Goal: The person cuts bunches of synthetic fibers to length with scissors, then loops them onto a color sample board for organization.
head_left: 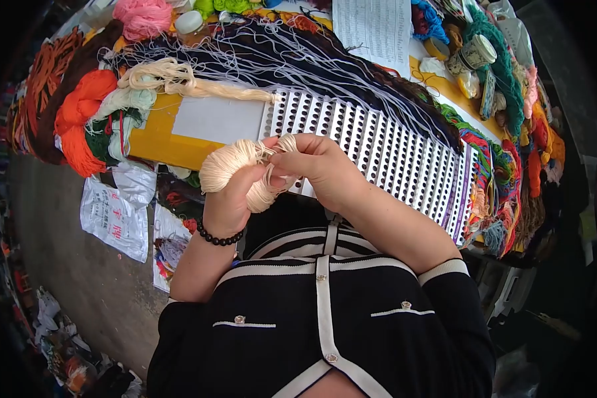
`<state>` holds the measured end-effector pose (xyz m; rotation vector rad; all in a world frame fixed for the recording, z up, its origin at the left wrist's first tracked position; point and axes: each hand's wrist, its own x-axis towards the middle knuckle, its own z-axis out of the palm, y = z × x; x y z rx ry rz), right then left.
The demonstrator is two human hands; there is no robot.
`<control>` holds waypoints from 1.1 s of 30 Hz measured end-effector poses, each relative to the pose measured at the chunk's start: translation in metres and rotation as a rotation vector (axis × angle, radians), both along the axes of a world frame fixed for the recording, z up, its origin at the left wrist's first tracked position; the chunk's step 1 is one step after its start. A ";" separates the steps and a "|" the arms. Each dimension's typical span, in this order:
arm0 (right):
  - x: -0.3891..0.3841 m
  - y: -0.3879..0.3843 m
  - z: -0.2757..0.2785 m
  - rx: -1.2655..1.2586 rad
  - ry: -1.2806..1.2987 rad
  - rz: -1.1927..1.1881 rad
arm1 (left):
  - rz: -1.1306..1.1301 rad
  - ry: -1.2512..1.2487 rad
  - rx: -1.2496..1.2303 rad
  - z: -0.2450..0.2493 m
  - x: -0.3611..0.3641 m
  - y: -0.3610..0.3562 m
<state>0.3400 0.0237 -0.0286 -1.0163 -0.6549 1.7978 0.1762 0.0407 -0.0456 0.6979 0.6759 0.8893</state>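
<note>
Just in front of the white perforated plastic board [391, 149], the left hand [227, 202] clasps a cream-coloured skein of soft yarn [232, 164] from seven o'clock, seemingly steadying it, while the right hand [320, 167] pinches its strands at three o'clock

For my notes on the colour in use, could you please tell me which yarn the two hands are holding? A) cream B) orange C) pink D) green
A: the left hand and right hand both grip the cream yarn bundle over the perforated white board.
</note>
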 end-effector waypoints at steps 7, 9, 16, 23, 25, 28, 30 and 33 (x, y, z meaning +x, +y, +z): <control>0.071 -0.005 0.072 0.203 -0.294 -0.030 | 0.051 -0.388 0.012 0.016 -0.073 0.028; 0.102 -0.025 0.107 0.345 -0.771 -0.302 | 0.293 -0.493 -0.085 0.015 -0.137 0.041; 0.287 -0.050 0.090 0.146 -0.693 -0.710 | 0.848 -0.102 -0.071 -0.106 -0.356 0.082; 0.440 -0.082 0.093 0.028 -0.944 -1.056 | 1.032 0.557 0.104 -0.133 -0.407 0.063; 0.402 -0.070 0.100 0.039 -1.109 -1.044 | 0.931 0.389 -0.003 -0.121 -0.375 0.056; 0.284 -0.034 0.086 0.072 -1.258 -0.704 | 0.737 0.030 -0.225 -0.118 -0.324 0.056; 0.197 -0.018 0.055 0.137 -1.030 -0.371 | 0.394 -0.250 -0.266 -0.096 -0.258 0.050; 0.081 -0.011 0.034 0.111 -0.748 0.180 | -0.135 -0.459 -0.200 -0.062 -0.151 0.043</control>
